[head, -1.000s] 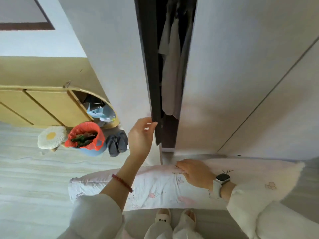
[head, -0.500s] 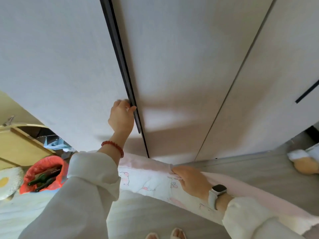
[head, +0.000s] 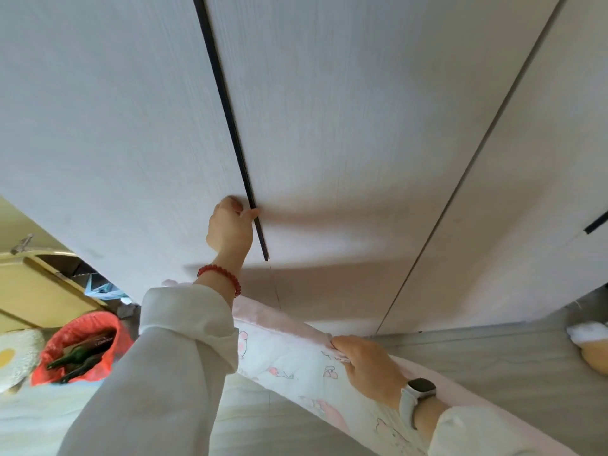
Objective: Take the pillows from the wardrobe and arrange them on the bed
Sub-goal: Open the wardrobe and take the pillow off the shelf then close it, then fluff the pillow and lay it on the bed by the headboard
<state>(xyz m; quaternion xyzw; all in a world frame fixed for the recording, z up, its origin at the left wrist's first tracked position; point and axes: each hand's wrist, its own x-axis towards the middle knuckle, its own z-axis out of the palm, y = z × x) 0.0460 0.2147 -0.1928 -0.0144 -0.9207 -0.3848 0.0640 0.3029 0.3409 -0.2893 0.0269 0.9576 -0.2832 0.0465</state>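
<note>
Pillow [head: 296, 363] first: it lies just below the wardrobe door [head: 108, 143], stretching down and to the right of it, white with small pink cartoon prints and a pale pink plush edge, long and soft, sagging a little along its length. A second ago that door stood ajar with hanging clothes showing in the gap; now the gap has closed to a thin dark handle strip [head: 230, 126]. That suggests the fetching is finished and carrying to the bed comes next. At the door's lower edge the left hand [head: 230, 230] has its fingers curled on the strip. To the right of the door, the right hand [head: 365, 366] has its fingers pinched on the pillow's upper edge. Left of the door sits a red-lined bin [head: 79, 347].
</note>
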